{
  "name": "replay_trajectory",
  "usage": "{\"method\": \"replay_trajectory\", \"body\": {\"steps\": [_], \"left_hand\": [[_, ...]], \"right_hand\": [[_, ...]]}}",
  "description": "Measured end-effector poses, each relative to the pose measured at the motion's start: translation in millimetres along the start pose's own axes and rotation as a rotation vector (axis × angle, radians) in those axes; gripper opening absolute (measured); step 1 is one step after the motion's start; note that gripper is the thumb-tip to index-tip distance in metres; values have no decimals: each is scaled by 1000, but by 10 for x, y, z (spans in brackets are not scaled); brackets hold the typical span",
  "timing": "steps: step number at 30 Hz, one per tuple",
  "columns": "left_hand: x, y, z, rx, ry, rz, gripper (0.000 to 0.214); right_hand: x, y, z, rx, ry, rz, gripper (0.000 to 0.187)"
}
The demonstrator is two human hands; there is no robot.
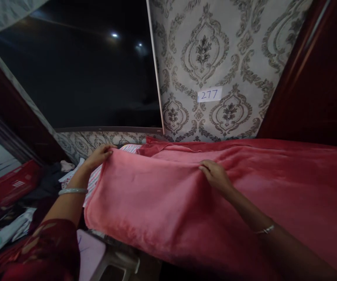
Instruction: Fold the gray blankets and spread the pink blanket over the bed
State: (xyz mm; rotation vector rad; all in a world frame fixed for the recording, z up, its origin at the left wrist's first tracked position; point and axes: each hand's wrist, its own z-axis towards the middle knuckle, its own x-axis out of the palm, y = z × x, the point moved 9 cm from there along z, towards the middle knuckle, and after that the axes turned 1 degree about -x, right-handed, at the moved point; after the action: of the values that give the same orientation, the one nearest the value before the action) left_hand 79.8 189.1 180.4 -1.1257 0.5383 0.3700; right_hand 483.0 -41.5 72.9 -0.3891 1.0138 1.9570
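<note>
A pink fleece blanket lies spread over a raised surface in front of me. My left hand grips its far left corner, fingers closed over the edge. My right hand pinches a fold of the same blanket near its middle. A bangle sits on each wrist. A striped cloth peeks out under the blanket's left corner.
A patterned wall with a paper label reading 277 stands behind. A dark panel fills the upper left. A red crate and piled clothes lie at the left. Dark wood furniture rises at the right. A stool stands below.
</note>
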Motion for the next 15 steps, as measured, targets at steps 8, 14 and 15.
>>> {"method": "replay_trajectory", "body": {"steps": [8, 14, 15], "left_hand": [[328, 164, 41, -17, 45, -30, 17], [488, 333, -92, -87, 59, -316, 44], [493, 331, -88, -77, 33, -317, 46]], "right_hand": [[-185, -88, -221, 63, 23, 59, 34], [-53, -189, -406, 114, 92, 0, 32], [-44, -180, -426, 100, 97, -21, 32]]}}
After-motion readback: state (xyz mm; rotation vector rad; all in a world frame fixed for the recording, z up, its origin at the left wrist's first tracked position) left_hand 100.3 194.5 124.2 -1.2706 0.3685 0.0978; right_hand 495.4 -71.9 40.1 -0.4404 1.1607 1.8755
